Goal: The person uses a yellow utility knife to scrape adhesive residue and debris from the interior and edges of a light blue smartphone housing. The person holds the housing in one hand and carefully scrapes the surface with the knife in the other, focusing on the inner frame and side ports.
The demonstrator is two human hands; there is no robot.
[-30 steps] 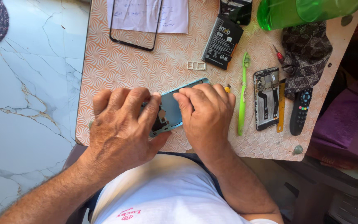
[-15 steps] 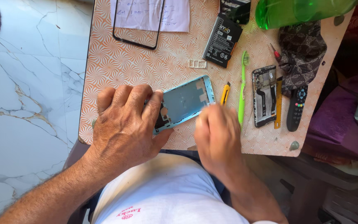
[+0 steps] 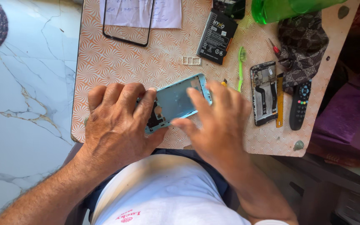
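Observation:
A light blue phone back frame (image 3: 176, 102) lies on the patterned orange table (image 3: 117, 62), inner side up. My left hand (image 3: 117, 121) grips its left end, fingers curled over the edge. My right hand (image 3: 217, 121) rests on its right end, with the thumb at the lower edge and the fingers laid across the top right corner. Both hands cover parts of the frame.
A phone circuit assembly (image 3: 264, 92), yellow ruler (image 3: 279, 102), black remote (image 3: 300, 105), green toothbrush (image 3: 241, 66), black battery (image 3: 216, 36), small white tray part (image 3: 191, 61), red screwdriver (image 3: 274, 48), dark cloth (image 3: 303, 46), green bottle (image 3: 288, 7), black screen bezel (image 3: 128, 21) on paper (image 3: 167, 12).
My right hand pulled back off the frame toward my body half a second ago, then came forward again onto its right end. My left hand kept its hold.

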